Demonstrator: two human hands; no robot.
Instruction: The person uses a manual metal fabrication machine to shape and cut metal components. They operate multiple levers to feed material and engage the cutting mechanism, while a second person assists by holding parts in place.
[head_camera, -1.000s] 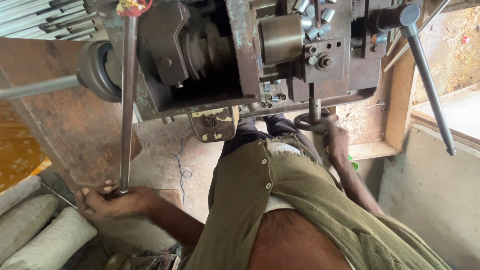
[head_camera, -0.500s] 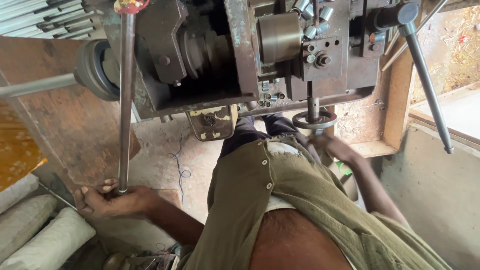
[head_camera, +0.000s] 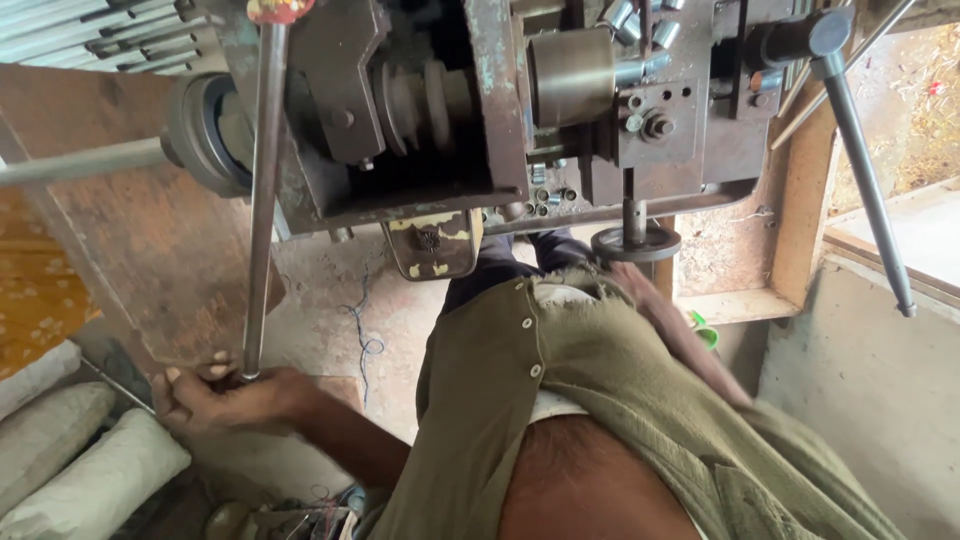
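A dusty workshop floor (head_camera: 320, 290) lies beneath an old metal machine (head_camera: 480, 110). The left hand (head_camera: 215, 398) grips the lower end of a long steel rod (head_camera: 262, 190). The right hand (head_camera: 640, 290), blurred beneath a small handwheel (head_camera: 635, 243), has an unclear grip.

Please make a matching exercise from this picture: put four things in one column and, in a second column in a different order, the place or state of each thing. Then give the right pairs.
Things:
1. long grey metal rod
2. small round dark handwheel
3. left hand
4. olive-green buttoned shirt

Places or states:
A. hanging open over the person's bare belly
B. closed around the lower end of the rod
C. standing nearly upright in front of the grey machine
D. under the machine, beside the blurred right hand

Pairs: 1-C, 2-D, 3-B, 4-A
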